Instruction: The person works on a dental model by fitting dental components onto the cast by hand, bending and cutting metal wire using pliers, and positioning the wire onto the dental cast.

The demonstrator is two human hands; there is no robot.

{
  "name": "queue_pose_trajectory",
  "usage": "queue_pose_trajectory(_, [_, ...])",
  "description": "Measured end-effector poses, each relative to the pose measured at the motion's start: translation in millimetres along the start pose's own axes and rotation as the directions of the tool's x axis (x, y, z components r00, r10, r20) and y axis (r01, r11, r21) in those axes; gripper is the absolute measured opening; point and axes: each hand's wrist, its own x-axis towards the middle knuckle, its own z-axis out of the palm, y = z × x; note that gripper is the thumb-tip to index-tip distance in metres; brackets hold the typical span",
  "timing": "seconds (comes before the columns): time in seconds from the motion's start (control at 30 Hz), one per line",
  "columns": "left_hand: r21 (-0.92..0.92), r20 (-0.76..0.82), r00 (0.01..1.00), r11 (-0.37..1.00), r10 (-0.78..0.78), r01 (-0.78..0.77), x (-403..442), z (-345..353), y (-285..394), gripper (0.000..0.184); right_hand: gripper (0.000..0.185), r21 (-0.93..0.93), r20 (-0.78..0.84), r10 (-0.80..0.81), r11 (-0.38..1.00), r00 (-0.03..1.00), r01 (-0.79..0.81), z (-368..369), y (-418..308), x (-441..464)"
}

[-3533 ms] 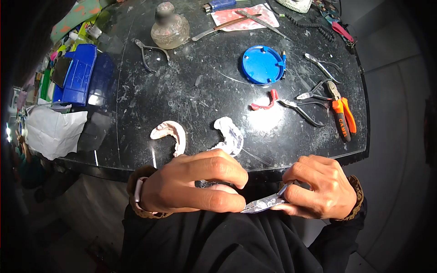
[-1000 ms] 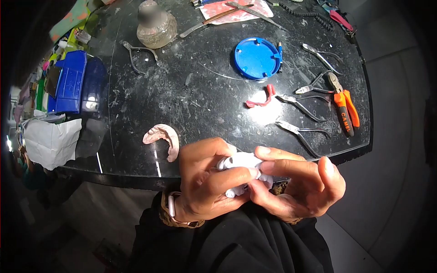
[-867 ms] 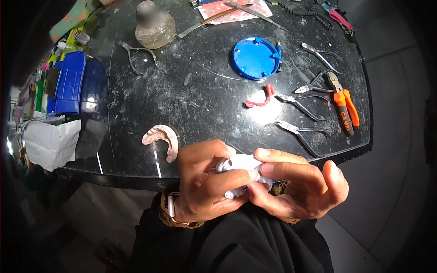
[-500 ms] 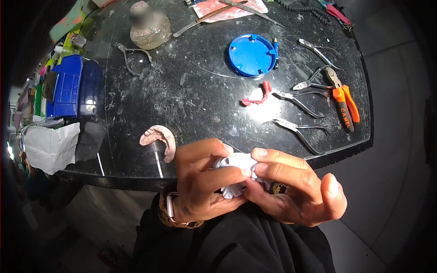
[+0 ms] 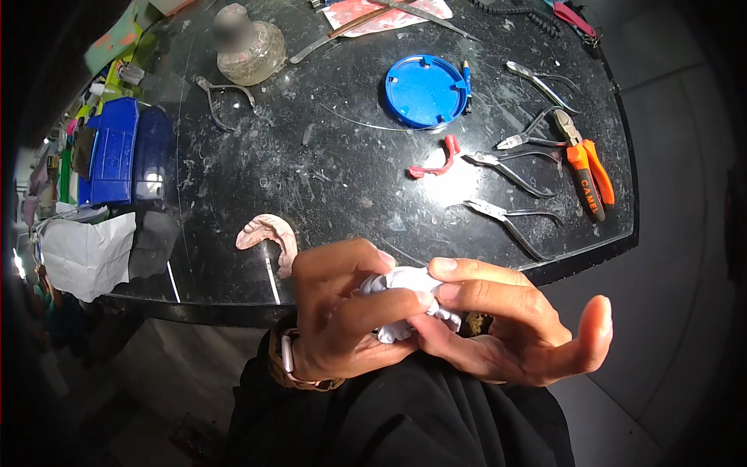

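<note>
Close to my lap, just off the table's front edge, I hold a white dental cast (image 5: 406, 279) between both hands. My left hand (image 5: 342, 311) is closed around its left side, with the index finger laid across the front. From the right, the fingertips and thumb of my right hand (image 5: 506, 319) pinch the cast, while the little finger sticks out. Scalloped, tooth-like edges show below my fingers; much of the cast is covered by them. A pinkish horseshoe-shaped piece (image 5: 268, 233) lies on the table beside my left hand. A thin wire lies just beyond the cast.
On the black table (image 5: 311, 179), several pliers lie at the right, including orange-handled cutters (image 5: 585, 167). A blue round lid (image 5: 426, 91), a red curved piece (image 5: 436, 162), a glass bottle (image 5: 253, 58) and crossed knives (image 5: 373, 23) lie farther back. Crumpled white paper (image 5: 87, 253) is at left.
My right little finger has stretched farther out to the right. The cast has tilted slightly in my fingers, and both hands keep their hold. The view has shifted a little.
</note>
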Motion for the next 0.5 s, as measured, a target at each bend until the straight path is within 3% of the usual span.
queue_pose_trajectory(0.07, [0.045,-0.006,1.000,0.999,0.015,-0.015,1.2,-0.8,1.3,0.057,0.092,0.108,-0.159,0.043,0.994,0.986,-0.026,9.0,-1.4,-1.3])
queue_pose_trajectory(0.13, [0.059,-0.011,1.000,0.998,0.020,-0.019,1.1,-0.5,1.2,0.057,0.093,0.113,-0.139,0.042,0.993,0.989,-0.027,7.4,-1.0,-0.3])
queue_pose_trajectory(0.23, [0.045,-0.018,1.000,0.999,0.014,-0.013,-0.3,1.4,0.0,0.057,0.126,-0.012,0.114,-0.004,1.000,0.993,0.005,-8.9,0.4,5.4])
queue_pose_trajectory(0.47, [0.104,0.000,1.000,0.995,0.013,-0.013,0.6,-1.1,2.1,0.055,0.127,-0.019,0.141,0.017,1.000,0.990,-0.014,-10.7,-1.8,6.5])
queue_pose_trajectory(0.5, [0.110,0.004,1.000,0.994,0.012,-0.013,0.3,-1.3,2.3,0.055,0.117,0.010,0.095,0.022,1.000,0.995,-0.023,-8.9,-1.8,5.7])
